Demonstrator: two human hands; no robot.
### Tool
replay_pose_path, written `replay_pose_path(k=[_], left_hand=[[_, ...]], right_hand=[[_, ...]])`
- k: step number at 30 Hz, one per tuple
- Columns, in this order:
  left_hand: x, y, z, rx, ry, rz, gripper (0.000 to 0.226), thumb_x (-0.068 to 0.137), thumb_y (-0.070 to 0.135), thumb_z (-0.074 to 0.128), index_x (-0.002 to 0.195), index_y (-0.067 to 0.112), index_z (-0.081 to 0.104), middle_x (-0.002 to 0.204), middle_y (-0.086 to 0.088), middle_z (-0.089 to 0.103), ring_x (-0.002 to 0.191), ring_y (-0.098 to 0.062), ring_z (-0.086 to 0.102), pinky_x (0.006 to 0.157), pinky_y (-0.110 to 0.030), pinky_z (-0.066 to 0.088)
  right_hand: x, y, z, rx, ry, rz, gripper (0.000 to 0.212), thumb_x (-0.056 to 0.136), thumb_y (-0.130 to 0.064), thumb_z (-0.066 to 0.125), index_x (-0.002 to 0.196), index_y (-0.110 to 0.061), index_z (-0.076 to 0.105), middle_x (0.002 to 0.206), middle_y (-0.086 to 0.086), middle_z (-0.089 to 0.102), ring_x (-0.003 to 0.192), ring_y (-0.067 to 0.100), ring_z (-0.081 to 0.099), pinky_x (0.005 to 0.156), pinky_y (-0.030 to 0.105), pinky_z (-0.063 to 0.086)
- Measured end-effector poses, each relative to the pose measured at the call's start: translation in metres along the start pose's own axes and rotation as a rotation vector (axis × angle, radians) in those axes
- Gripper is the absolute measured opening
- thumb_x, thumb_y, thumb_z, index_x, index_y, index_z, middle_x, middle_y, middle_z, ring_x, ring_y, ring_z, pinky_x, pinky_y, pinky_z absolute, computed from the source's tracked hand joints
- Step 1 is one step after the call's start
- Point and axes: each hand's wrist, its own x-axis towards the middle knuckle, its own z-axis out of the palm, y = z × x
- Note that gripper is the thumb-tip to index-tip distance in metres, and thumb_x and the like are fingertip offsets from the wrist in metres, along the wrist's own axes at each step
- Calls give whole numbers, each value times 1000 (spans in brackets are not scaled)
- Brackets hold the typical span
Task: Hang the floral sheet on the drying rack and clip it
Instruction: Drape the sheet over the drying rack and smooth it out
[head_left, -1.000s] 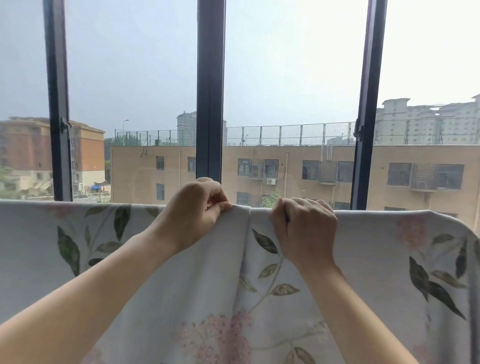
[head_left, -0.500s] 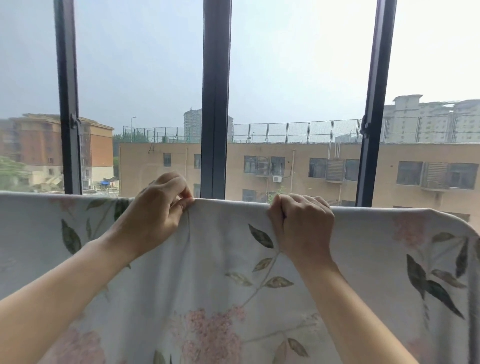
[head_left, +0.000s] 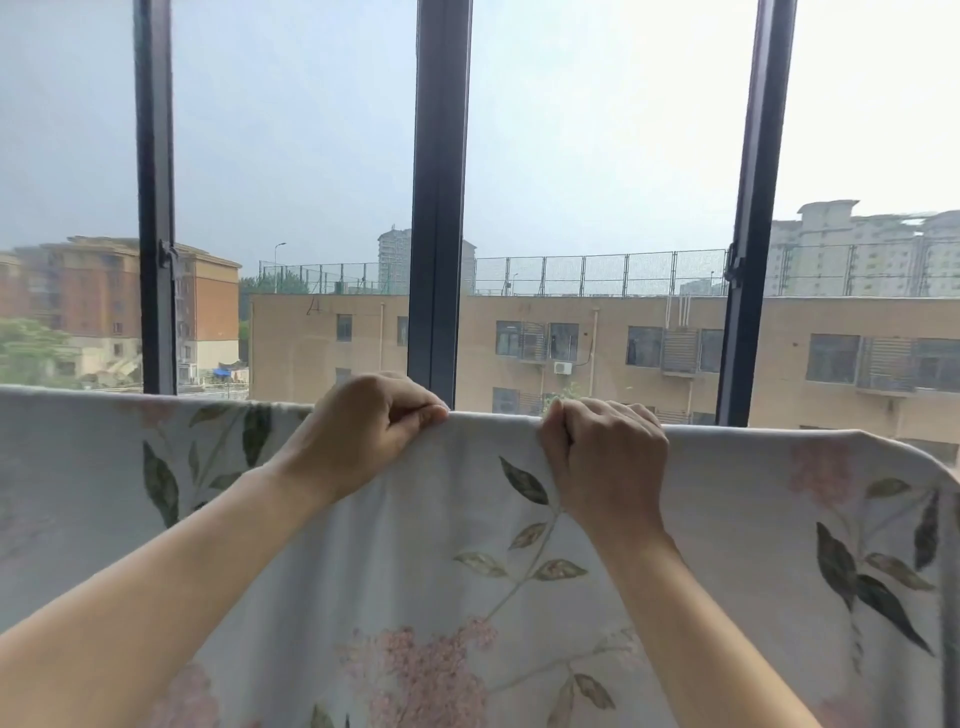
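Observation:
The floral sheet (head_left: 753, 519), white with green leaves and pink blossoms, hangs draped across the whole width of the view, its top fold running level just below the window sill line. The rack bar beneath the fold is hidden by the cloth. My left hand (head_left: 363, 426) pinches the top fold near the middle, fingers curled over the edge. My right hand (head_left: 602, 457) grips the same fold a short way to the right, knuckles toward me. No clip is in sight.
Directly behind the sheet stands a large window with dark vertical frames (head_left: 439, 208). Through the glass I see a beige building (head_left: 623, 338) and other blocks. The sheet's right end curves down at the right edge (head_left: 935, 478).
My left hand slid left along the fold half a second ago, then came back right, close to my right hand. The crease between the hands has flattened. My right hand has kept its grip.

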Motion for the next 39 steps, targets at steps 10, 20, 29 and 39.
replay_pose_path(k=[10,20,29,39], left_hand=[[-22,-18,-17,22,93,-41,17,84,22,64,88,13,77,85,11,69,80,-5,66,76,-27,54],[-20,-13,-13,17,71,-12,12,88,13,64,94,15,75,87,7,71,82,-4,64,77,-26,53],[-37,-32,-35,55,49,-143,7,86,20,66,93,23,68,86,14,63,85,1,58,75,-19,47],[-32,-36,-34,78,172,-162,18,80,7,72,71,20,65,68,12,61,66,-3,57,60,-5,39]], right_hand=[[3,-13,-5,-21,-51,63,39,89,-25,48,50,-26,38,44,-7,45,44,11,30,58,23,31],[11,-82,11,89,-225,-39,37,88,-31,41,53,-22,48,52,-3,59,47,20,54,55,25,31],[4,-84,26,69,-109,-33,37,88,-27,45,51,-21,50,49,-5,55,43,18,48,56,26,34],[4,-77,25,53,-84,-52,39,90,-27,43,52,-22,48,49,-5,54,44,19,50,56,27,37]])
